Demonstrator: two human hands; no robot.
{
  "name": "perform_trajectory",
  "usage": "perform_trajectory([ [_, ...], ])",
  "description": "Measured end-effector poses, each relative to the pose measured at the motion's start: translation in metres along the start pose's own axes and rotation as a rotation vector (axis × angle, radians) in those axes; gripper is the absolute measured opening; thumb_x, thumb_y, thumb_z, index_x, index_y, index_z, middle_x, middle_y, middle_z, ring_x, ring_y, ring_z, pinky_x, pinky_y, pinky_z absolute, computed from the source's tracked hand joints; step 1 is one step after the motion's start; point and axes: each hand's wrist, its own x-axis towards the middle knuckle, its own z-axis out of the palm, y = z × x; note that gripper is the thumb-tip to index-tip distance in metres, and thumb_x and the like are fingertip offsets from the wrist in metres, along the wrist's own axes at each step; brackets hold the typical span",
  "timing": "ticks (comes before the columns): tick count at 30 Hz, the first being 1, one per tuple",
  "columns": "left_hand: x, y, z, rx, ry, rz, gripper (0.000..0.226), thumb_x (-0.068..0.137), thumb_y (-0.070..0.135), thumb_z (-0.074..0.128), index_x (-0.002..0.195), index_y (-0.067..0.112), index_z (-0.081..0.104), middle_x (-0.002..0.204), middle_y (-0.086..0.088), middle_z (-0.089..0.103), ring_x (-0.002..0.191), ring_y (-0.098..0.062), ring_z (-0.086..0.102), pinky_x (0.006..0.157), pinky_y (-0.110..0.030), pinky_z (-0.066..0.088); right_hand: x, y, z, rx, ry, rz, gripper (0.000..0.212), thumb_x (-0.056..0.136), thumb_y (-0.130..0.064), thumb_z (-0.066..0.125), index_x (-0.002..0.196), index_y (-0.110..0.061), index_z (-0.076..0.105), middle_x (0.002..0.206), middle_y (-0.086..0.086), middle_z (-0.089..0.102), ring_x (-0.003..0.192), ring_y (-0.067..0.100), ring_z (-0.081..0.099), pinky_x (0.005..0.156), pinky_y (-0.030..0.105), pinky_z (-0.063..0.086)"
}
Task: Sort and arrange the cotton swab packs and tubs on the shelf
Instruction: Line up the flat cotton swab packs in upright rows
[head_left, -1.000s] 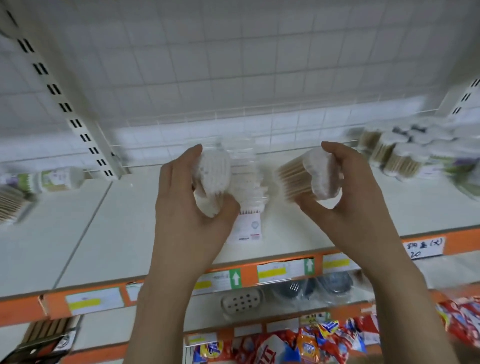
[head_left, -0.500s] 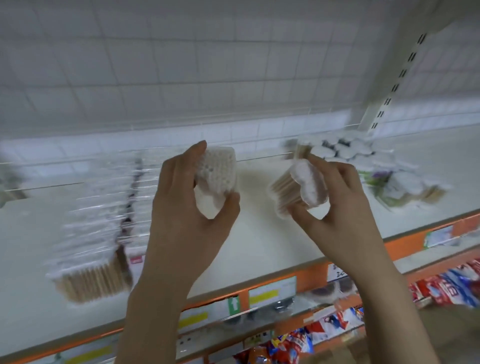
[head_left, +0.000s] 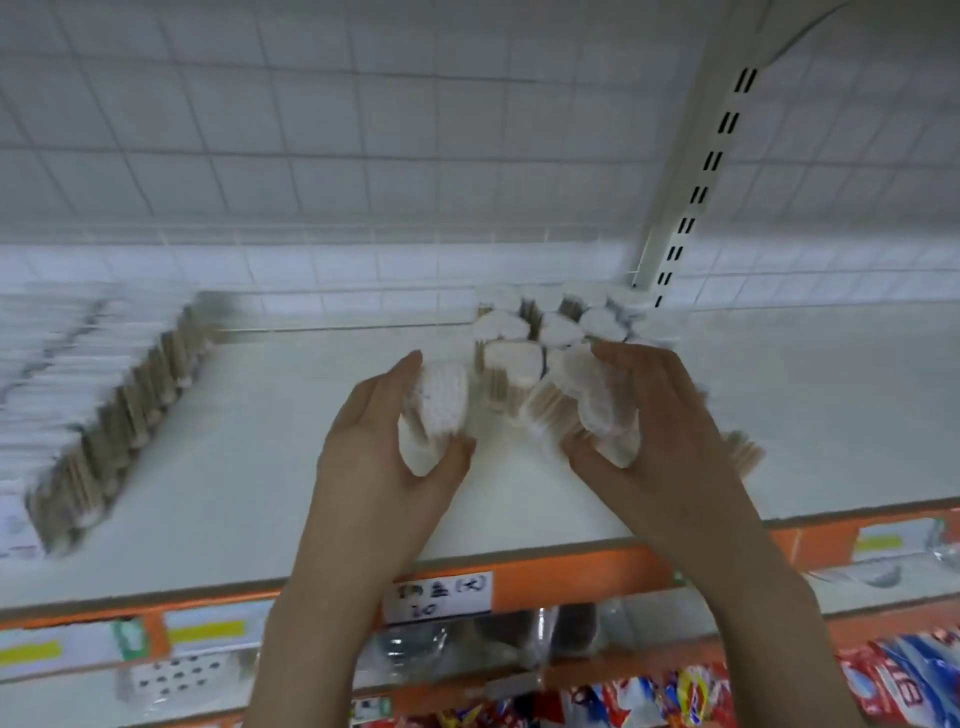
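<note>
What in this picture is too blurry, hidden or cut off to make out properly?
All in the head view:
- Flat swab packs: motion-blurred, cut off by the left edge; count and labels unreadable.
- Tub in right hand: partly hidden by the fingers.
- Tub in left hand: its lower part is covered by the palm.
- Cluster of tubs: blurred; rear ones hide behind front ones.
- Handwritten price tag: too blurred to read.
</note>
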Motion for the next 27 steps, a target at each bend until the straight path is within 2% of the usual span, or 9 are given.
perform_trajectory([
  [1,-0.003,0.009,0.010,0.004,-0.007,0.006,0.074,0.074,0.025,0.075,0.139,0.021,0.040,0.119,0.016,0.043,0.105,0.000,0.044,0.090,-0.012,0.034,0.000,0.010,-0.005,-0.014,-0.019,-0.020,0.056,0.074,-0.013,0.072,0.125,-0.013,0.047,0.119,-0.002,0.044,0.097,-0.002,0.038,0.085,-0.005,0.025],
  [4,-0.011,0.025,0.034,0.037,-0.036,0.049,0.072,0.072,0.017,0.078,0.136,0.016,0.044,0.114,0.015,0.045,0.100,0.006,0.041,0.087,0.003,0.028,0.002,0.033,-0.012,-0.085,-0.086,-0.061,0.053,0.075,-0.015,0.072,0.123,-0.014,0.049,0.119,0.001,0.044,0.098,0.004,0.041,0.078,0.000,0.032],
  [6,-0.013,0.028,0.045,0.090,-0.051,0.063,0.072,0.071,0.014,0.079,0.134,0.014,0.046,0.110,0.013,0.045,0.099,0.001,0.044,0.087,0.006,0.025,0.004,0.042,-0.011,-0.120,-0.138,-0.090,0.054,0.076,-0.018,0.073,0.124,-0.015,0.049,0.122,0.001,0.045,0.105,0.011,0.046,0.078,0.009,0.032],
  [10,-0.011,0.025,0.062,0.136,-0.098,-0.008,0.072,0.070,0.011,0.079,0.135,0.013,0.046,0.116,0.000,0.053,0.104,-0.019,0.053,0.086,-0.002,0.027,0.013,0.056,0.002,-0.175,-0.192,-0.149,0.057,0.072,-0.021,0.076,0.124,-0.014,0.052,0.123,0.002,0.052,0.111,0.023,0.051,0.090,0.028,0.039],
  [13,-0.006,0.023,0.071,0.125,-0.132,-0.044,0.072,0.073,0.013,0.077,0.136,0.014,0.043,0.118,-0.003,0.054,0.105,-0.021,0.053,0.082,-0.009,0.028,0.015,0.063,0.010,-0.238,-0.189,-0.150,0.058,0.066,-0.022,0.080,0.118,-0.014,0.057,0.116,0.003,0.058,0.112,0.023,0.047,0.091,0.037,0.042],
  [16,0.001,0.019,0.081,0.109,-0.148,-0.050,0.070,0.075,0.015,0.075,0.137,0.017,0.042,0.114,-0.002,0.053,0.101,-0.019,0.053,0.078,-0.009,0.028,0.014,0.068,0.014,-0.288,-0.217,-0.124,0.057,0.063,-0.022,0.081,0.115,-0.016,0.058,0.114,0.001,0.058,0.111,0.017,0.037,0.088,0.037,0.044],
  [22,0.010,0.018,0.093,0.131,-0.172,-0.050,0.072,0.079,0.019,0.072,0.141,0.015,0.036,0.120,-0.005,0.053,0.105,-0.020,0.052,0.083,-0.011,0.029,0.016,0.075,0.015,-0.326,-0.239,-0.090,0.059,0.061,-0.021,0.082,0.114,-0.016,0.057,0.116,0.002,0.055,0.112,0.022,0.044,0.088,0.037,0.044],
  [25,0.012,0.018,0.096,0.145,-0.172,-0.043,0.072,0.079,0.020,0.072,0.141,0.014,0.036,0.119,-0.005,0.054,0.106,-0.021,0.053,0.084,-0.014,0.030,0.017,0.077,0.013,-0.307,-0.288,-0.079,0.061,0.068,-0.029,0.079,0.121,-0.015,0.054,0.124,0.003,0.049,0.118,0.020,0.033,0.096,0.031,0.031],
  [27,0.012,0.018,0.096,0.138,-0.166,-0.047,0.073,0.079,0.021,0.072,0.142,0.014,0.035,0.120,-0.005,0.054,0.108,-0.021,0.052,0.084,-0.011,0.029,0.017,0.078,0.012,-0.293,-0.286,-0.078,0.059,0.071,-0.037,0.074,0.121,-0.012,0.055,0.125,0.006,0.049,0.118,0.019,0.030,0.096,0.029,0.026],
])
